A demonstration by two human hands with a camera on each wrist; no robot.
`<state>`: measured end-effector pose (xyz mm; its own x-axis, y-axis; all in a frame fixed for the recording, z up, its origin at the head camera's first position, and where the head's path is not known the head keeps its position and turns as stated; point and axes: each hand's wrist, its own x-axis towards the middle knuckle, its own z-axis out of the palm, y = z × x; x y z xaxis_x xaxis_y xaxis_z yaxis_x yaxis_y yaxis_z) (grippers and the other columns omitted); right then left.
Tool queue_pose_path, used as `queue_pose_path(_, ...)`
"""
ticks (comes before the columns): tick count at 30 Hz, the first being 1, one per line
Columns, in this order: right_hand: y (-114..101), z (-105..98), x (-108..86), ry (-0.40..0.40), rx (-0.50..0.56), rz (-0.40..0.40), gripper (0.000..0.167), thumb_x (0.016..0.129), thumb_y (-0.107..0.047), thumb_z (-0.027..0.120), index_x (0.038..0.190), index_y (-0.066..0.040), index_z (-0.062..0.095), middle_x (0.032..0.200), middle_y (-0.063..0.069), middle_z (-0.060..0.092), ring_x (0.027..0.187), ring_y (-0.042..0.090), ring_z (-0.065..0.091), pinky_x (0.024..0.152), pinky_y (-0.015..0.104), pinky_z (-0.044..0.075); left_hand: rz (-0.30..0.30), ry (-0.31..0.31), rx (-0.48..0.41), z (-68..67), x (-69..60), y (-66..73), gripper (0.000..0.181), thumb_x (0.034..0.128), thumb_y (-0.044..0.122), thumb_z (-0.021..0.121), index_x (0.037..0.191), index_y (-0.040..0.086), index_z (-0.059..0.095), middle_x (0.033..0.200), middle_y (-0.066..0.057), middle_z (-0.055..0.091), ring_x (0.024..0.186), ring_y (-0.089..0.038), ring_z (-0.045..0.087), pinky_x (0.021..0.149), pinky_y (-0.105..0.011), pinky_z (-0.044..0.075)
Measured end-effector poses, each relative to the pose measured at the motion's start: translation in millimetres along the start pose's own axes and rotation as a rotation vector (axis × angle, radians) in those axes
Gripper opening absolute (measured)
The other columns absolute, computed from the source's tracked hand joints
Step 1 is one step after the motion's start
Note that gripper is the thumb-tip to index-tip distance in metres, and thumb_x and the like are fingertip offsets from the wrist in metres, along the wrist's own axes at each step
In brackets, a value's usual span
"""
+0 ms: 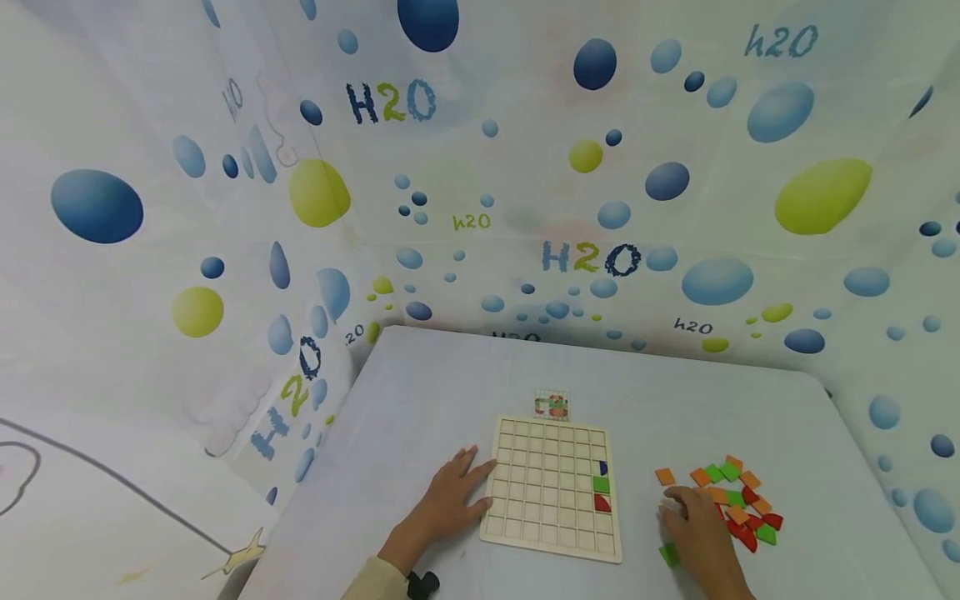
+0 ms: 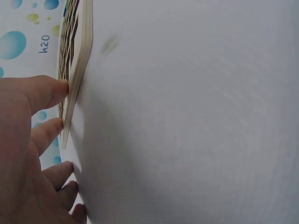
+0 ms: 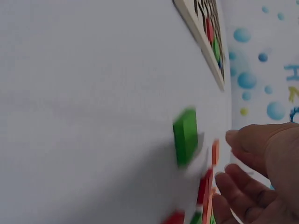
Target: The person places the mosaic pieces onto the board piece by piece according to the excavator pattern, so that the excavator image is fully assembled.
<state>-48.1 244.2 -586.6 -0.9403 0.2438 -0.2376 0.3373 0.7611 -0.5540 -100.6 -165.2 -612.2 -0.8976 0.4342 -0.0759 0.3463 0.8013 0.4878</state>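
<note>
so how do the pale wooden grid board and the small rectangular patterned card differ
The pale wooden grid board is far larger than the small rectangular patterned card. The board holds coloured pieces; the card shows a pattern. The left hand touches the board; the card is untouched. Both lie on the white table.

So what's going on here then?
A person's left hand touches the left edge of a wooden grid board. The right hand is at the scattered orange, green and red pieces, holding nothing visible. A blue piece, green piece and red piece sit in the board's right-hand column. A small pattern card lies by its far edge.
</note>
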Motion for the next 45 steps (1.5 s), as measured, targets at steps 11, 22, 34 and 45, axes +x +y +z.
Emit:
queue_pose_path(11,34,-24,2.3,-0.060,-0.104,-0.049,0.043,0.097,-0.016,0.077,0.130,0.008,0.065,0.126,0.033,0.057,0.110,0.041,0.056,0.100,0.067,0.051,-0.016,0.005,-0.011,-0.8,-0.6,-1.0,0.059,0.1013,0.041,0.064,0.157,0.024,0.052,0.169,-0.018,0.036,0.157,-0.043,0.031,0.122,-0.066,0.032)
queue_pose_path(22,37,-23,0.4,-0.040,-0.142,-0.043,0.028,0.099,-0.011,0.074,0.121,0.005,0.067,0.121,0.030,0.058,0.104,0.038,0.056,0.098,0.064,0.054,-0.017,-0.008,-0.020,0.6,0.0,0.3,0.060,0.1017,0.041,0.063,0.158,0.026,0.050,0.170,-0.017,0.035,0.158,-0.043,0.030,0.123,-0.065,0.031)
queue_pose_path(34,29,-26,-4.3,-0.110,-0.166,-0.030,0.040,0.094,-0.028,0.081,0.117,0.003,0.066,0.094,0.010,0.060,0.081,0.021,0.054,0.068,0.040,0.053,-0.019,-0.010,-0.045,-4.9,-3.3,3.5,0.059,0.1016,0.040,0.064,0.157,0.024,0.051,0.169,-0.018,0.035,0.158,-0.043,0.030,0.123,-0.066,0.030)
queue_pose_path(45,22,-27,-5.9,-0.134,-0.122,-0.020,0.047,0.095,-0.034,0.079,0.109,0.007,0.063,0.088,0.010,0.056,0.079,0.022,0.052,0.067,0.035,0.051,-0.018,-0.004,-0.038,-3.2,-2.8,2.0,0.059,0.1015,0.040,0.063,0.157,0.024,0.052,0.169,-0.018,0.035,0.158,-0.042,0.030,0.123,-0.065,0.031)
